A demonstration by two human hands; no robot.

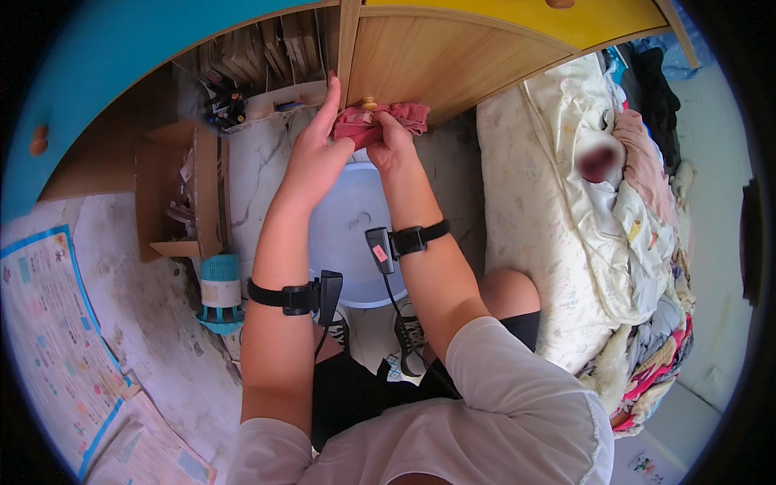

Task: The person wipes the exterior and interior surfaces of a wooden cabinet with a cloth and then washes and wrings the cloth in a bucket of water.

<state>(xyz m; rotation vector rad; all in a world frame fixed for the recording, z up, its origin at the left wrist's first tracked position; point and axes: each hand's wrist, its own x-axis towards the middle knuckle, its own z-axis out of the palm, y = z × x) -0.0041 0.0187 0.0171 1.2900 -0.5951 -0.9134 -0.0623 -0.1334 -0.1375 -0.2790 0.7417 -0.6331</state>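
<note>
A folded pinkish-red cloth (412,115) is in my right hand (394,142), my thumb pressed on top of it in front of the wooden cabinet door (454,63). At the cloth's left edge, my left hand (315,154) touches it with the thumb. Its fingers stretch forward alongside the cabinet's upright post (348,54), not curled round the cloth. Just above the cloth shows a round wooden knob (368,103). Below both hands, a pale blue plastic basin (348,227) rests on the floor in front of my shoes, partly covered by my forearms.
An opened cardboard box (206,194) and a blue-and-white cylindrical device (220,291) stand to the left. Books (267,51) fill a low shelf. A bed (515,200) with heaped clothes (645,224) borders the right. Black wrist-strapped devices trail cables (391,291).
</note>
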